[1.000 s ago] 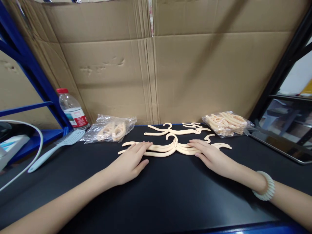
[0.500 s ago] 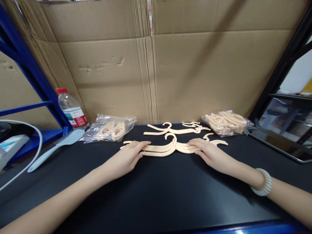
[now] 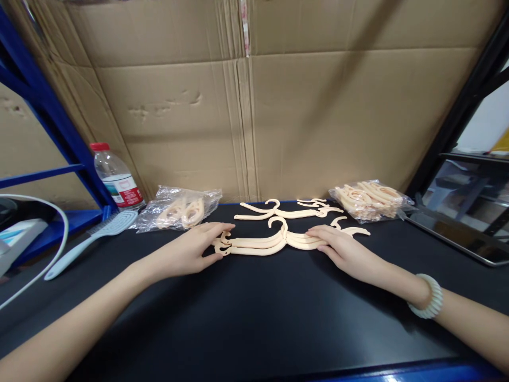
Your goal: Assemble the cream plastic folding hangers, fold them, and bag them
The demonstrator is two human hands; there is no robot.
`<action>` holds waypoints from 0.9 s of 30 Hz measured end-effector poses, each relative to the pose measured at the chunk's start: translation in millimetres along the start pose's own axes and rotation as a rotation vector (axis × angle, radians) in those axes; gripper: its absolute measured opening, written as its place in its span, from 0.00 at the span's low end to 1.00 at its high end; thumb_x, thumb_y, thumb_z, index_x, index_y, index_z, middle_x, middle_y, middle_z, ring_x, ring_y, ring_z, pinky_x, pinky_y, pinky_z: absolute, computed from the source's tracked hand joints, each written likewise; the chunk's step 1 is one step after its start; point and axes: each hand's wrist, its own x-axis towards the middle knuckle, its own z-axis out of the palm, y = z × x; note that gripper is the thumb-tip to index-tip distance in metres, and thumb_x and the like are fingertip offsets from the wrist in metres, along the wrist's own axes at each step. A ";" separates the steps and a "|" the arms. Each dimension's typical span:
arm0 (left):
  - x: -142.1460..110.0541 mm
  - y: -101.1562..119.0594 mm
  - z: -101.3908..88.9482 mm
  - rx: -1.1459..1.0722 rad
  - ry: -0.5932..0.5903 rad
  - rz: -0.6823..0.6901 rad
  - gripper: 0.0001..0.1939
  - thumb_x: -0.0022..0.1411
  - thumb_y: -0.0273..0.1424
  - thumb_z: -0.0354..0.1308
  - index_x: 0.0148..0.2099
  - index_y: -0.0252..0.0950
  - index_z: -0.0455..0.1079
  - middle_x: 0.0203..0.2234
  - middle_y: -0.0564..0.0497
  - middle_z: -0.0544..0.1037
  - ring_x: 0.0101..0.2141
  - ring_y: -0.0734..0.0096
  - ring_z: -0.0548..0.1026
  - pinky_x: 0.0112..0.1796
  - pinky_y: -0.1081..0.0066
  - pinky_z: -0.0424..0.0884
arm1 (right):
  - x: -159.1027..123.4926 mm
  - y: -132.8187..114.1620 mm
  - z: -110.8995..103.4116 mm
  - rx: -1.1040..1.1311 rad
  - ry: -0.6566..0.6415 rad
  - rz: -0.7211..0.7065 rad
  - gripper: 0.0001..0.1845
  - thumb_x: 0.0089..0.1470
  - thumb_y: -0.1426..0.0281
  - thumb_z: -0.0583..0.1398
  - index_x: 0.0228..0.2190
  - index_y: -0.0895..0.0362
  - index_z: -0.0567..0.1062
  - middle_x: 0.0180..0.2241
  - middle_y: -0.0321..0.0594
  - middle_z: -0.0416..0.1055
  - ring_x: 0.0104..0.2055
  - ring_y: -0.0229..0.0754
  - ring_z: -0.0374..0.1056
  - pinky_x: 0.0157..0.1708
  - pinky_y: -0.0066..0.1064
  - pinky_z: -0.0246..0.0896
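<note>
Several cream folding clothes hangers (image 3: pixel 258 243) lie stacked on the black tabletop, their hooks pointing away from me. Around the stack's left end, my left hand (image 3: pixel 194 246) has its thumb and fingers spread, and notched hanger tips show in the gap. My right hand (image 3: pixel 340 245) is closed over the right arms of the stack, fingers on the far side and thumb on the near side, covering their ends. Just behind lies another spread hanger (image 3: pixel 294 214), with further hanger pieces (image 3: pixel 318 204) at its right end. Part of a hanger (image 3: pixel 356 231) sticks out beyond my right hand.
Clear plastic bags of hangers lie left (image 3: pixel 181 209) and right (image 3: pixel 368 200) at the back. A red-capped bottle (image 3: pixel 119 180) and a pale blue hairbrush (image 3: pixel 93 241) are at left. A dark flat tray-like object (image 3: pixel 457 233) is at right, cardboard (image 3: pixel 318 106) behind.
My left hand has slid left and its fingers have opened, uncovering the notched left ends of the hangers. The right hand has hardly moved.
</note>
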 end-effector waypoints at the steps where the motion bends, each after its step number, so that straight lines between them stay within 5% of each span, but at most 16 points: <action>1: -0.2 -1.4 -3.0 0.011 -0.018 -0.009 0.25 0.60 0.34 0.55 0.60 0.38 0.59 0.53 0.43 0.72 0.52 0.57 0.70 0.52 0.60 0.67 | 0.0 0.1 -0.1 -0.001 -0.002 0.002 0.17 0.58 0.75 0.50 0.47 0.56 0.70 0.48 0.48 0.71 0.52 0.47 0.67 0.52 0.45 0.65; 14: -1.4 2.5 -15.9 0.043 -0.072 0.107 0.13 0.60 0.40 0.57 0.43 0.40 0.75 0.43 0.47 0.75 0.43 0.62 0.74 0.46 0.67 0.68 | 1.2 -3.9 -2.3 -0.008 0.001 0.011 0.17 0.57 0.76 0.50 0.46 0.56 0.71 0.46 0.47 0.72 0.50 0.47 0.68 0.50 0.46 0.66; 21: -4.1 14.1 -21.5 0.052 -0.149 -0.096 0.10 0.57 0.39 0.58 0.36 0.38 0.67 0.31 0.51 0.75 0.31 0.65 0.73 0.31 0.71 0.65 | 0.8 -3.2 -2.3 -0.006 -0.009 0.015 0.17 0.58 0.76 0.50 0.46 0.57 0.70 0.47 0.48 0.71 0.50 0.47 0.68 0.51 0.45 0.65; 27: -7.3 17.4 -25.2 0.004 -0.235 -0.085 0.02 0.59 0.27 0.50 0.34 0.37 0.63 0.28 0.53 0.74 0.28 0.69 0.71 0.29 0.73 0.63 | 1.7 -4.4 -2.8 0.001 -0.020 0.021 0.16 0.58 0.76 0.50 0.46 0.58 0.70 0.47 0.49 0.71 0.50 0.47 0.68 0.51 0.44 0.65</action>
